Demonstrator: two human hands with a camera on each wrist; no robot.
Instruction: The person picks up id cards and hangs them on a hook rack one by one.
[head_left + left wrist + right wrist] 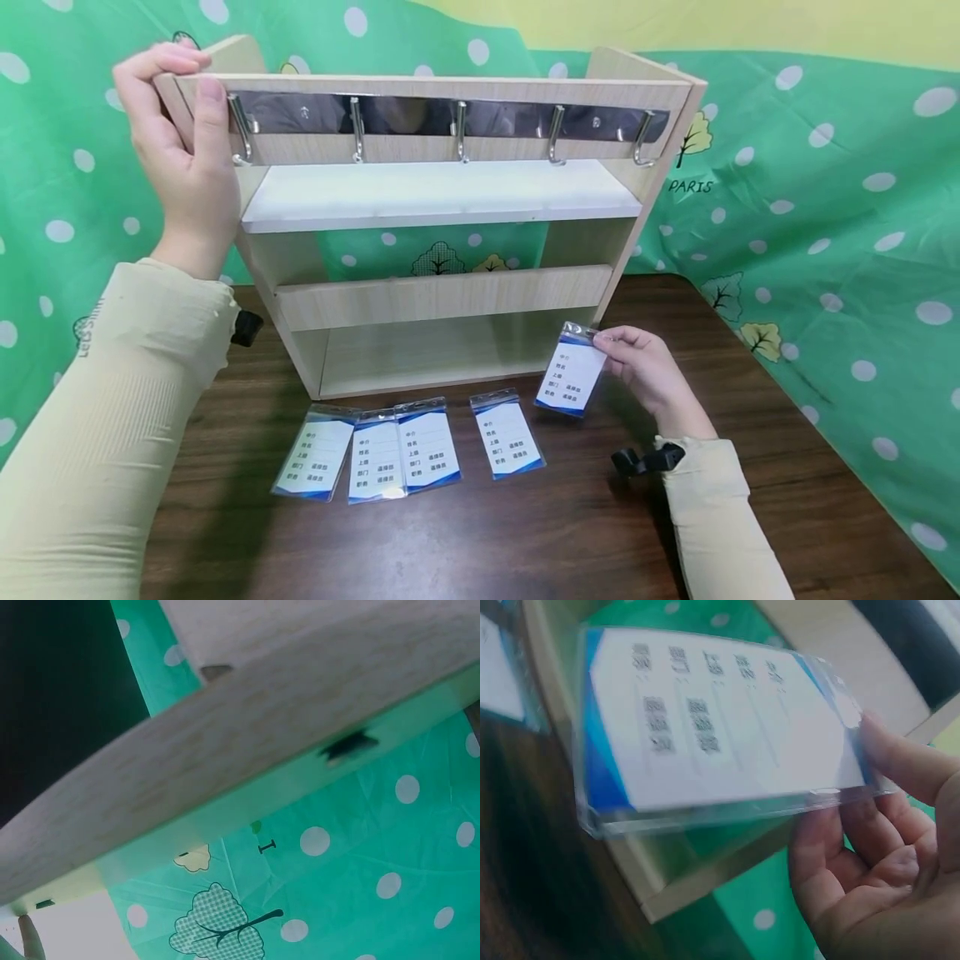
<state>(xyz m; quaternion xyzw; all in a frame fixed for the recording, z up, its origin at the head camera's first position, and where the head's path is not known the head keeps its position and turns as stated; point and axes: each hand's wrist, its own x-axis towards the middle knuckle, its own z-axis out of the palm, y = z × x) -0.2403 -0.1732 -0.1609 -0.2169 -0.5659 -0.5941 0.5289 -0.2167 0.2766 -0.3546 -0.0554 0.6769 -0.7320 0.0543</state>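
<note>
In the head view my left hand [183, 142] grips the upper left corner of a light wooden shelf rack [442, 300], thumb on the front, fingers over the top. At the lower left of the left wrist view a fingertip [31, 937] touches the rack's panel [247, 735]. My right hand [648, 367] pinches a clear-sleeved ID badge [572, 373] by its top corner, tilted, at the rack's lower right. The right wrist view shows this badge [712, 727] between thumb and fingers. Several like it lie in front of the rack, among them a badge [507, 437] standing apart.
A metal strip with several hooks [461, 129] runs along the rack's top front. Below it sits a white shelf board [442, 192]. The rack stands on a dark wooden table [480, 542], with a green dotted cloth [825, 208] behind and to the right.
</note>
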